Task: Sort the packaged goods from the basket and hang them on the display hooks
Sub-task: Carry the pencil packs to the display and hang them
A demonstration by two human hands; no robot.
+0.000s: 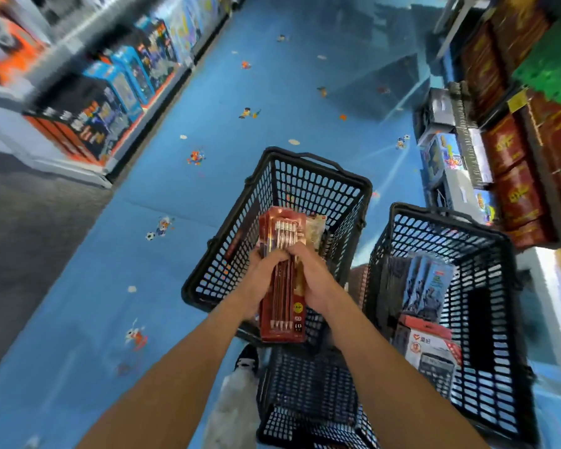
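Both my hands hold a stack of red pencil packs (284,315) above a black mesh basket (308,183) on the blue floor. My left hand (259,280) grips the stack's left edge, and my right hand (311,277) grips its right edge. Each pack shows a row of pencils behind clear plastic. A second black basket (486,254) to the right holds several packaged goods, among them a red and white box (429,341) and blue-grey card packs (426,283). No display hooks are in sight.
A third black basket (308,396) lies low in front of my legs. Boxed toys fill shelves on the left (110,92). Red boxes (515,176) and a green crate (551,66) are stacked on the right. The blue aisle floor (240,92) runs ahead between them.
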